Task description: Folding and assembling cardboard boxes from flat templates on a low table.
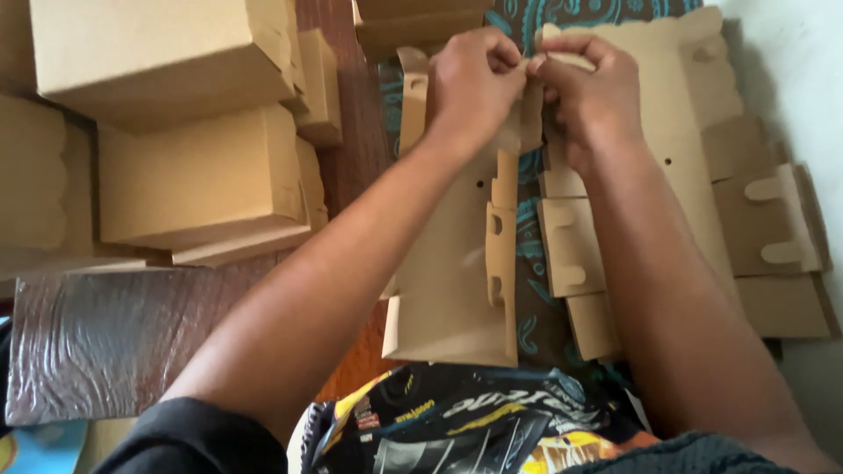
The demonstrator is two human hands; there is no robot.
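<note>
A flat brown cardboard box blank (457, 290) with cut tabs and slots lies lengthwise in front of me. My left hand (470, 83) pinches its far end from the left. My right hand (593, 88) pinches the same far end from the right, fingertips meeting my left hand's over a small flap. More flat blanks (676, 132) lie under and to the right of my right forearm, on a teal patterned cloth (531, 246).
Several folded brown boxes (198, 184) are stacked at the left on a dark wooden floor. A shiny brown plastic sheet (105, 342) lies at the lower left. A black printed bag (474, 430) sits near my lap. A pale wall (790, 61) borders the right.
</note>
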